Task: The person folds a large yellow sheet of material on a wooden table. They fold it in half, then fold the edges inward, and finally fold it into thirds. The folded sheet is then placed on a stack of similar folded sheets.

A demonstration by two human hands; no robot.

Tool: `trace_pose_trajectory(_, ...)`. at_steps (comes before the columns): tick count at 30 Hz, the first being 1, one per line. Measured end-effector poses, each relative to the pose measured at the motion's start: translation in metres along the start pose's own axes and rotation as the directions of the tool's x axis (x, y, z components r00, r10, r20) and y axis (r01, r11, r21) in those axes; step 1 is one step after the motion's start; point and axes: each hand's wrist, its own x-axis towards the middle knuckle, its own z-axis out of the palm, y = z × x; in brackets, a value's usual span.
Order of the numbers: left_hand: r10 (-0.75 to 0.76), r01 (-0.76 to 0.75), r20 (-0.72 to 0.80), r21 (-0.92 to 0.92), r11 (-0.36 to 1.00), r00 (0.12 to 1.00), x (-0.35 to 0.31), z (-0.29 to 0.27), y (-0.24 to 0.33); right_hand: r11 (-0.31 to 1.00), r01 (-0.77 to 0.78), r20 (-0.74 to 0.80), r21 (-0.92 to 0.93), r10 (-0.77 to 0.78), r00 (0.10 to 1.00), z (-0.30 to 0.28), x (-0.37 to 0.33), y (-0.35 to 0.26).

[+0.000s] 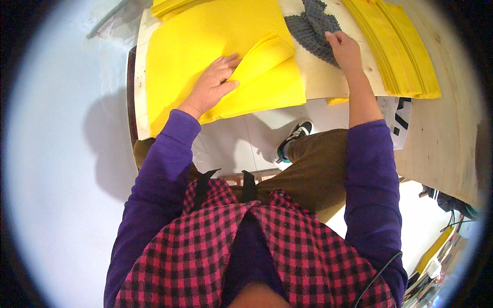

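A large sheet of yellow cloth (195,41) lies over the left part of a pale wooden board. One part of it is folded up into a raised flap. My left hand (210,84) is at this flap, the thumb on its upper side and the fingers along its edge, partly hidden by it. To the right, a dark grey textured cloth (313,31) lies crumpled on the bare wood. My right hand (345,50) pinches its right edge between thumb and bent fingers.
Folded strips of yellow cloth (395,46) are stacked along the board's right side. More yellow cloth (174,7) lies at the far left edge. The wooden board (328,82) ends just before my knees. A pale wall (61,154) stands close on the left.
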Motion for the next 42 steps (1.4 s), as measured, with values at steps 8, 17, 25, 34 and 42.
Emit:
trace_pose_trajectory(8,0.026,-0.026,0.018,0.029,0.999,1.0,0.0,0.0,-0.004,0.888,0.257,0.54,0.382,-0.44,0.717,-0.022,-0.038,-0.035)
trace_pose_trajectory(17,0.021,-0.021,0.016,-0.013,1.0,1.0,-0.002,0.0,-0.007,0.909,0.22,0.605,0.353,-0.401,0.688,-0.001,-0.059,-0.041)
trace_pose_trajectory(25,0.012,-0.012,0.025,0.018,1.0,1.0,-0.004,-0.001,-0.004,0.913,0.244,0.571,0.326,-0.396,0.719,-0.005,-0.054,-0.049)
trace_pose_trajectory(34,0.067,-0.067,0.057,0.0,0.998,0.996,-0.007,-0.005,-0.002,0.909,0.332,0.593,0.252,-0.416,0.689,-0.014,-0.047,-0.065)
trace_pose_trajectory(42,0.071,-0.083,0.104,0.113,0.99,0.992,-0.003,-0.01,0.008,0.907,0.313,0.53,0.282,-0.419,0.737,-0.013,-0.042,-0.077)
